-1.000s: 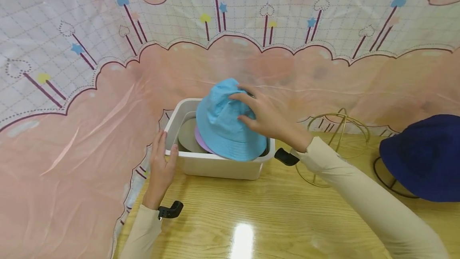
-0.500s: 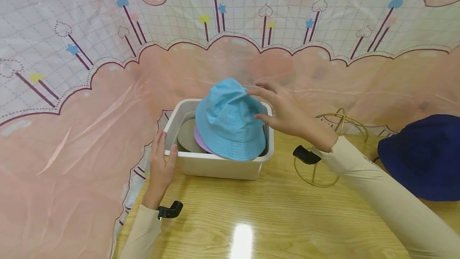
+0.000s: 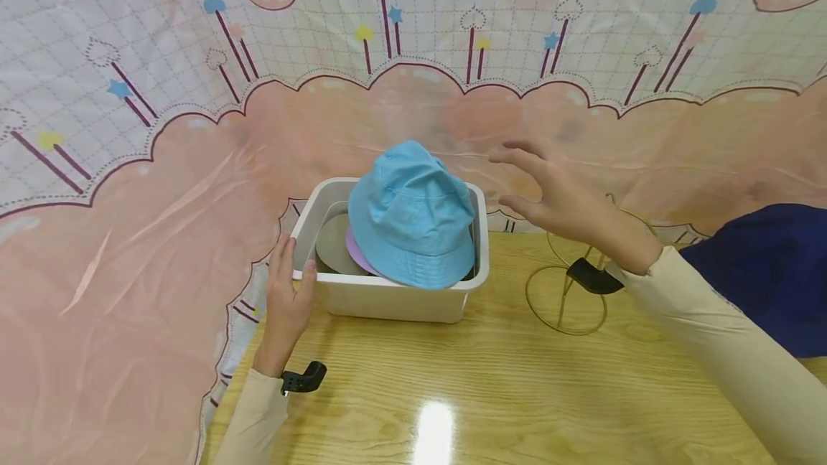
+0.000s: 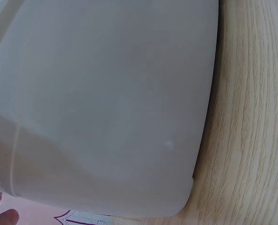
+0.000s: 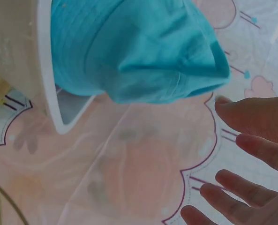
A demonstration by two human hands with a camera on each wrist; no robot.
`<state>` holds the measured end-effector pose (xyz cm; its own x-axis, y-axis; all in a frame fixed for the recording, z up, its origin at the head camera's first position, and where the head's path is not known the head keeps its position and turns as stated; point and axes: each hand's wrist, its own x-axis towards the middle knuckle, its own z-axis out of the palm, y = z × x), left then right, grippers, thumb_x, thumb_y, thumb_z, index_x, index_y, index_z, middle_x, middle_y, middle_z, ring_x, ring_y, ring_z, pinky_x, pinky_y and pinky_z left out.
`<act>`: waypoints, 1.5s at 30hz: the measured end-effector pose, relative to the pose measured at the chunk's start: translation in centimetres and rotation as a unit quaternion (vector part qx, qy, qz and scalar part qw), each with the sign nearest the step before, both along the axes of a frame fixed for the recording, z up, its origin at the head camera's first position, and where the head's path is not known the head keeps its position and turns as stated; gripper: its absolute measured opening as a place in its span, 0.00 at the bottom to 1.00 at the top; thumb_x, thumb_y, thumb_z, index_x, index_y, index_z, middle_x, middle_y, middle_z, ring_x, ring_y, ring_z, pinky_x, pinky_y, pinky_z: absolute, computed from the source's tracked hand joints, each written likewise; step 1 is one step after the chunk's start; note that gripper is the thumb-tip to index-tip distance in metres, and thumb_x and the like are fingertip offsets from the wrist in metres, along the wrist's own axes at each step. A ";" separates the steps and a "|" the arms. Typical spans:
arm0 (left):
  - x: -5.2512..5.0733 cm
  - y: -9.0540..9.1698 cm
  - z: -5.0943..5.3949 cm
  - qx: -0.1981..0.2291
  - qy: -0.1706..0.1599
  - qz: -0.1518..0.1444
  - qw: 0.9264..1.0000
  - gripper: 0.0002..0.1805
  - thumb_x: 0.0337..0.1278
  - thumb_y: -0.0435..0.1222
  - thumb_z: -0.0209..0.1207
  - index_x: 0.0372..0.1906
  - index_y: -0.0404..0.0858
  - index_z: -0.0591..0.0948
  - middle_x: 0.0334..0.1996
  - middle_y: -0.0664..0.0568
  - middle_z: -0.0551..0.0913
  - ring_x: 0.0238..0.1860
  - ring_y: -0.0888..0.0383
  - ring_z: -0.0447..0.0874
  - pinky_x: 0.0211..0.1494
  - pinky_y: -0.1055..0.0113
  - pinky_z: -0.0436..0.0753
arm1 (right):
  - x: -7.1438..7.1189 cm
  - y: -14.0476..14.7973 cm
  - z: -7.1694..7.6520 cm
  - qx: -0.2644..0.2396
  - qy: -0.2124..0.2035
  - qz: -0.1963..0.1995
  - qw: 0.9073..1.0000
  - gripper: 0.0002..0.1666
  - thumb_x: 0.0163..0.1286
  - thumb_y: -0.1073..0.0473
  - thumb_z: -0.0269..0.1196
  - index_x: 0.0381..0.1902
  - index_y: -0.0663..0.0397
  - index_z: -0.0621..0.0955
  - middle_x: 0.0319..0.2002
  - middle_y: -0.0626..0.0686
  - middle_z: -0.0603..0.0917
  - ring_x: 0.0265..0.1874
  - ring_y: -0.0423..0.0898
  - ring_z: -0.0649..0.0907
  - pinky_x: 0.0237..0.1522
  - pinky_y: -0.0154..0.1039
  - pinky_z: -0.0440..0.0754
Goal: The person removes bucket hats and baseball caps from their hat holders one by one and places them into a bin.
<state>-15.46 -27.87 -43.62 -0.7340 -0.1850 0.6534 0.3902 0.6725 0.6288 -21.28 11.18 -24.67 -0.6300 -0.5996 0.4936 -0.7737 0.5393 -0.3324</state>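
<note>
A light blue bucket hat rests in a white plastic bin, its crown up and its brim tilted over the front rim. Under it show the edges of a lilac hat and a grey-olive one. My left hand lies with straight fingers against the bin's left end; in the left wrist view the bin's wall fills most of the picture. To the right of the blue hat my right hand hovers with spread fingers, apart from it and holding nothing, as the right wrist view confirms.
A gold wire hat stand stands on the wooden table, partly behind my right wrist. Farther right is a navy bucket hat, partly covered by my sleeve. A printed pink and white cloth hangs behind and at the left.
My right hand has let go of the blue bucket hat's crown and drawn away to the right. The hat stays in the bin. My left hand has kept its place on the bin.
</note>
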 end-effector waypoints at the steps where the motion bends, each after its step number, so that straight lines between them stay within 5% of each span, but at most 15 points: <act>1: 0.0 0.0 0.0 0.001 0.000 0.000 1.000 0.30 0.65 0.38 0.51 0.67 0.26 0.63 0.69 0.39 0.58 0.69 0.42 0.55 0.68 0.47 0.57 | 0.0 0.3 0.0 0.000 0.004 -0.002 1.000 0.29 0.59 0.66 0.67 0.60 0.57 0.74 0.62 0.61 0.67 0.61 0.60 0.68 0.56 0.59 0.70; 18: 0.0 0.2 -0.3 0.003 0.000 0.003 1.000 0.30 0.65 0.38 0.50 0.67 0.26 0.63 0.68 0.37 0.59 0.69 0.43 0.55 0.68 0.47 0.56 | 0.7 5.3 0.2 -0.005 0.010 -0.048 0.999 0.29 0.57 0.70 0.67 0.58 0.61 0.75 0.62 0.65 0.67 0.57 0.66 0.70 0.51 0.63 0.70; 25: 0.2 0.3 -0.1 0.005 -0.010 0.004 1.000 0.30 0.65 0.38 0.50 0.68 0.27 0.62 0.69 0.39 0.58 0.69 0.42 0.54 0.68 0.46 0.55 | 1.2 7.1 0.5 0.030 0.037 -0.074 0.996 0.32 0.58 0.67 0.68 0.61 0.57 0.74 0.62 0.63 0.68 0.24 0.52 0.80 0.35 0.53 0.73; 29: 0.2 0.2 0.0 0.004 -0.011 0.007 1.000 0.30 0.65 0.38 0.50 0.68 0.27 0.62 0.69 0.39 0.59 0.69 0.43 0.54 0.69 0.47 0.55 | 1.2 8.2 0.6 0.038 0.050 -0.083 0.995 0.31 0.56 0.66 0.68 0.60 0.58 0.75 0.61 0.64 0.69 0.26 0.57 0.80 0.35 0.57 0.72; 33: 0.2 0.2 0.0 0.002 -0.011 0.005 1.000 0.30 0.66 0.39 0.50 0.68 0.27 0.62 0.69 0.39 0.59 0.69 0.44 0.54 0.69 0.47 0.55 | 1.3 9.1 0.7 0.034 0.059 -0.089 0.994 0.30 0.56 0.66 0.68 0.58 0.59 0.76 0.60 0.66 0.69 0.38 0.67 0.79 0.41 0.64 0.70; 40: 0.0 0.2 0.0 -0.001 -0.008 0.006 1.000 0.30 0.65 0.39 0.50 0.68 0.26 0.62 0.69 0.38 0.59 0.69 0.42 0.55 0.68 0.45 0.56 | 1.5 10.5 0.6 0.052 0.066 -0.111 0.990 0.28 0.59 0.64 0.67 0.58 0.60 0.75 0.60 0.65 0.69 0.23 0.56 0.79 0.39 0.63 0.70; 45: -0.2 0.0 -0.2 0.000 -0.005 0.005 1.000 0.30 0.65 0.38 0.51 0.68 0.27 0.62 0.69 0.39 0.59 0.69 0.42 0.54 0.69 0.47 0.55 | 1.5 11.2 0.6 0.044 0.068 -0.104 0.991 0.27 0.59 0.63 0.66 0.57 0.61 0.76 0.60 0.67 0.70 0.45 0.69 0.75 0.43 0.67 0.67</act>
